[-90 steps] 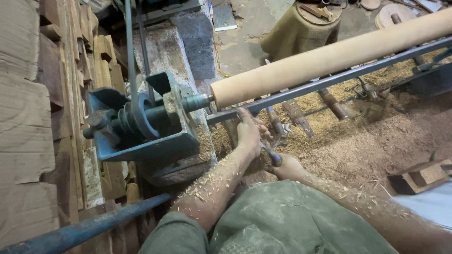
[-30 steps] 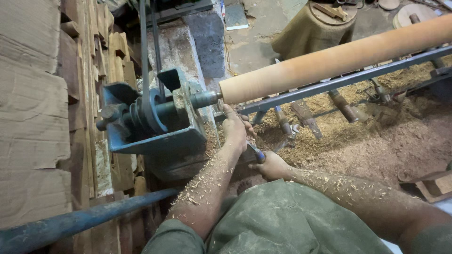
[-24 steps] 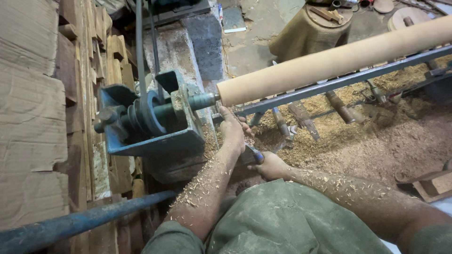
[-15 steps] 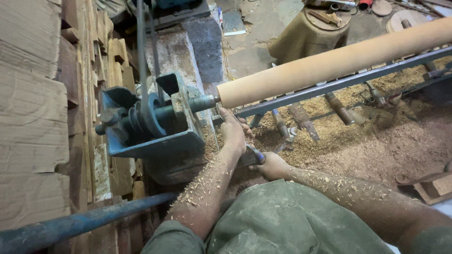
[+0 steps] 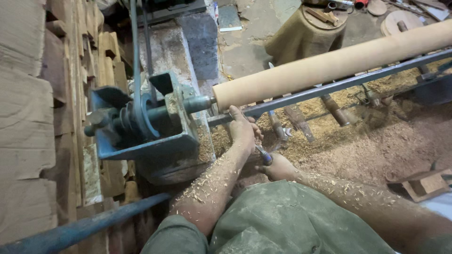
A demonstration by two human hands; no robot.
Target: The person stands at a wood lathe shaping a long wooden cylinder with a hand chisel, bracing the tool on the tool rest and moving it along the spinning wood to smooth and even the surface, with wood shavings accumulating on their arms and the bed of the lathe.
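Left hand [image 5: 242, 130] sits on the metal tool rest rail [image 5: 329, 88] just under the long wooden cylinder [image 5: 339, 63] mounted in the blue lathe headstock [image 5: 141, 122], fingers curled down over a chisel, not spread. Right hand [image 5: 278, 167], at 4 o'clock from the left, is wrapped tight around the blue-handled chisel [image 5: 264, 156]. Sawdust [image 5: 358, 146] lies all over the floor.
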